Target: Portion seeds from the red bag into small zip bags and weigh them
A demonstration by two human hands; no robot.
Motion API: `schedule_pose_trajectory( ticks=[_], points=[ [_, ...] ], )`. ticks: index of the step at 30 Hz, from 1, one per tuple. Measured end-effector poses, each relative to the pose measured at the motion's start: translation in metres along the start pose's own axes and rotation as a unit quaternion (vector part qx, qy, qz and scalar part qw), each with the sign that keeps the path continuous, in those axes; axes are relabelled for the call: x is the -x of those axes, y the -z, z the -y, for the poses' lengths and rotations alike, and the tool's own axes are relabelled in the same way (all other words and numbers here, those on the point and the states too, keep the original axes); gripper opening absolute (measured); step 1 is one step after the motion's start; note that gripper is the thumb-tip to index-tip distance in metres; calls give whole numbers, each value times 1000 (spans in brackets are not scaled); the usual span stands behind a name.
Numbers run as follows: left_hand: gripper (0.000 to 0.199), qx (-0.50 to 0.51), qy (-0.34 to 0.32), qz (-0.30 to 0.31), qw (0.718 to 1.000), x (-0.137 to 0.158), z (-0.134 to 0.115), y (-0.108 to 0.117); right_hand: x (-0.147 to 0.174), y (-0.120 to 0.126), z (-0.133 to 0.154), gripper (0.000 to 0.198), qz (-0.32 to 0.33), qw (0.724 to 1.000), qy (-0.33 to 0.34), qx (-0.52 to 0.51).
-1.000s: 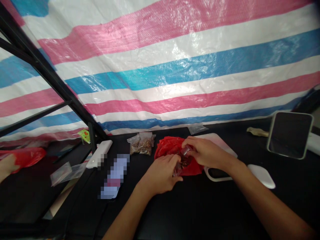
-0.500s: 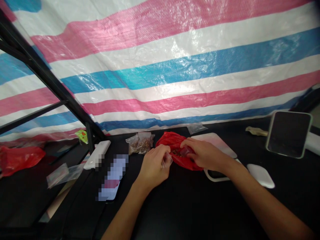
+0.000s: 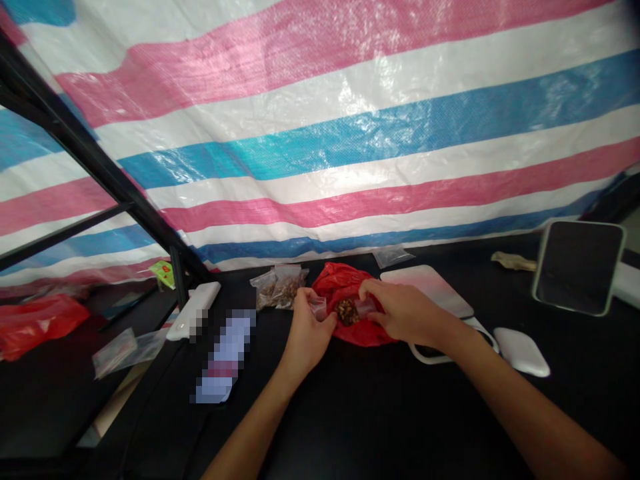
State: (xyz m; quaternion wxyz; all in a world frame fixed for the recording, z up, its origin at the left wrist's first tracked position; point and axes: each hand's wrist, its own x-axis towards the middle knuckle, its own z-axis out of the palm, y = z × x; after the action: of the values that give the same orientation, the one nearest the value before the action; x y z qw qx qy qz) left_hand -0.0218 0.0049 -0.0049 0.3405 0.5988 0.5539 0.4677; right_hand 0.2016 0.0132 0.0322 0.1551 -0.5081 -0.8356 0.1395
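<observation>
A red plastic bag [image 3: 340, 279] lies crumpled and open on the black table, with small brown seed-like pieces [image 3: 347, 312] showing inside. At its left edge, my left hand [image 3: 307, 333] is closed on a small clear plastic bag [image 3: 319, 307]. My right hand [image 3: 405, 312] reaches in from the right, its fingers closed around a small clear see-through container [image 3: 367, 307] over the brown pieces. The container's exact shape is partly hidden by my fingers. Behind my left hand, two filled clear zip bags [image 3: 287, 287] of brown pieces lie side by side.
A phone [image 3: 227, 357] and a white power bank-like block [image 3: 195, 310] lie left. To the right are a pale flat pad [image 3: 430, 287], a white rounded case [image 3: 523, 350] and a standing dark-screened device [image 3: 577, 267]. Striped sheeting [image 3: 350, 160] hangs behind.
My left hand has turned and shifted slightly left with the clear bag. The red bag's mouth is wider, and more brown pieces show beside the container in my right hand.
</observation>
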Motion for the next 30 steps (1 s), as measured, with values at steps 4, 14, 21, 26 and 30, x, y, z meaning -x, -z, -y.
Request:
schedule_pose_trajectory(
  ticks=[4, 14, 21, 26, 30],
  points=[
    [50, 159, 52, 6, 986, 0, -2, -7, 1, -2, -3, 23, 12, 1000, 7, -20],
    [57, 219, 132, -3, 967, -1, -8, -3, -1, -5, 0, 14, 1, 998, -9, 54],
    [52, 184, 86, 38, 978, 1, -6, -6, -4, -11, 6, 29, 0, 996, 8, 89],
    [54, 251, 112, 38, 961, 6, -14, -11, -4, -14, 18, 28, 8, 997, 19, 77],
    [50, 243, 70, 15, 967, 3, -11, -11, -5, -15, 19, 25, 8, 999, -2, 42]
  ],
)
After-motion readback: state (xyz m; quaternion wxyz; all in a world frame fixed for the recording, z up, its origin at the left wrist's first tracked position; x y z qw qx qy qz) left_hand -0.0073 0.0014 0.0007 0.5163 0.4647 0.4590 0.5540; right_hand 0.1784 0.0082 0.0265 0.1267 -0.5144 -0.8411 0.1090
